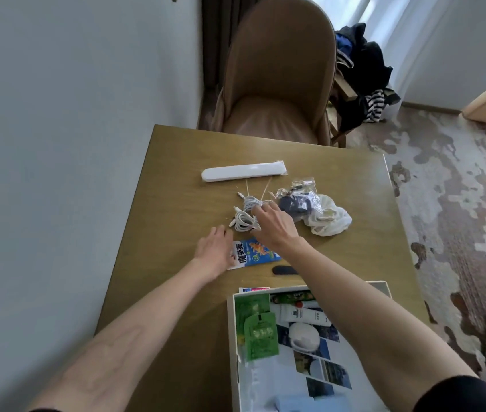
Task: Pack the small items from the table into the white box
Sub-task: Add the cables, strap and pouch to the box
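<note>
The white box (231,331) stands open at the table's near edge, holding green sachets, a white tube, a round white item and photo cards. My right hand (274,226) reaches over the coiled white cables (243,217) in the table's middle, with fingertips on them; a firm grip cannot be seen. My left hand (215,251) lies flat with fingers apart on the left end of a blue snack packet (258,252). Farther off lie a long white case in clear wrap (243,173), a clear bag with a dark item (295,200) and a crumpled white cloth bag (329,223).
A small black oval object (283,270) rests between the packet and the box. Thin wooden sticks (265,188) lie by the cables. A brown chair (277,84) stands behind the wooden table (176,203); a wall is close on the left, patterned carpet on the right.
</note>
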`<move>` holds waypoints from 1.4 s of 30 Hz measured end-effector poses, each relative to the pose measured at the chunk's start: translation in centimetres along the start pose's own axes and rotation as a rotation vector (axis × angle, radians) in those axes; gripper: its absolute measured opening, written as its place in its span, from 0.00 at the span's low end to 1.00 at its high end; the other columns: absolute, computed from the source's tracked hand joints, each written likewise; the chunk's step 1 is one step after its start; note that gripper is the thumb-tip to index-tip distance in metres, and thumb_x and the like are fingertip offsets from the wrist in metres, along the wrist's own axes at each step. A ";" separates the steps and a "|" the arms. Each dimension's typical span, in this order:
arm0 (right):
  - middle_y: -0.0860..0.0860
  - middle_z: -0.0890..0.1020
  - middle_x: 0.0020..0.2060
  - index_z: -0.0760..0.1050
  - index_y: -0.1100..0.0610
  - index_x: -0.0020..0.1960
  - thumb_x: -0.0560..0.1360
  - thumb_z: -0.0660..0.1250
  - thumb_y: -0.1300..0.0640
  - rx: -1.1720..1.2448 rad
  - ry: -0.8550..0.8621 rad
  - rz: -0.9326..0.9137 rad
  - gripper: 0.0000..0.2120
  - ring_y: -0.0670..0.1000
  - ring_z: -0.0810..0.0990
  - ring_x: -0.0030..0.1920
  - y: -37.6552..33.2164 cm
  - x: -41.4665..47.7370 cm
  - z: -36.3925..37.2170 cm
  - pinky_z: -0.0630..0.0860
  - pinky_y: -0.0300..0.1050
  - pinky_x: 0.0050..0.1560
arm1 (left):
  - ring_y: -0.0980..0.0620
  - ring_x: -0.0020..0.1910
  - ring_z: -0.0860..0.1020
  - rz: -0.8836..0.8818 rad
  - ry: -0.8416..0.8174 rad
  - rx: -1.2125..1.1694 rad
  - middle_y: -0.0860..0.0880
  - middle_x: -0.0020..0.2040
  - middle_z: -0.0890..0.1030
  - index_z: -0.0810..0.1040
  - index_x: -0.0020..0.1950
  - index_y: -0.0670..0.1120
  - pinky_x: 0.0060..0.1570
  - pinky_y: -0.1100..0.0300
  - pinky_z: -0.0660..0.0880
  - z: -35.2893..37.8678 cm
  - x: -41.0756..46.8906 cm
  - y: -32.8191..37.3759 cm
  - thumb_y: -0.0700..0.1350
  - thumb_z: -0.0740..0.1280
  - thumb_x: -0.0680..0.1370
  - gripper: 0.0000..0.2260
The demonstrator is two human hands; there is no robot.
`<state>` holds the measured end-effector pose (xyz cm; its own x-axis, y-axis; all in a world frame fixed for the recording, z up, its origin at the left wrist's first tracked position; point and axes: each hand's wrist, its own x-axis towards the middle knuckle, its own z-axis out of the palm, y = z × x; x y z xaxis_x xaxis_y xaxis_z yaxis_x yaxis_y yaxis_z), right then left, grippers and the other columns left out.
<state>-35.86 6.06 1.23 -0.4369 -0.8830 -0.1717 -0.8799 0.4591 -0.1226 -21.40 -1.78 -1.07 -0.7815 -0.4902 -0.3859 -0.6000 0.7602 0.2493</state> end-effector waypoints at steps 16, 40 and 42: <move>0.47 0.78 0.39 0.75 0.57 0.54 0.77 0.66 0.59 1.049 0.062 0.189 0.06 0.42 0.74 0.35 2.0 -5.5 -5.3 0.71 0.33 0.36 | 0.54 0.36 0.76 -0.023 0.213 -0.675 0.49 0.39 0.79 0.71 0.43 0.44 0.28 0.66 0.71 -5.0 -7.0 -1.0 0.42 0.65 0.78 0.05; 0.52 0.81 0.40 0.76 0.53 0.46 0.76 0.69 0.52 0.611 -0.180 -0.158 0.06 0.52 0.80 0.39 5.2 -27.9 -9.2 0.78 0.47 0.41 | 0.55 0.40 0.79 0.015 0.083 -0.296 0.49 0.49 0.81 0.75 0.60 0.54 0.37 0.59 0.79 -0.6 -24.7 11.8 0.41 0.61 0.79 0.12; 0.51 0.80 0.39 0.75 0.53 0.45 0.75 0.69 0.51 0.550 -0.179 -0.145 0.06 0.52 0.79 0.39 5.5 -28.4 -8.3 0.78 0.48 0.41 | 0.53 0.40 0.78 0.013 0.078 -0.151 0.46 0.51 0.82 0.75 0.62 0.54 0.41 0.57 0.79 1.0 -24.2 12.2 0.40 0.59 0.80 0.14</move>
<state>-29.82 32.84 13.51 -0.2386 -0.9323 -0.2718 -0.6815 0.3602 -0.6371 -9.61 19.78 10.43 -0.7967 -0.5168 -0.3133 -0.6041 0.6969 0.3866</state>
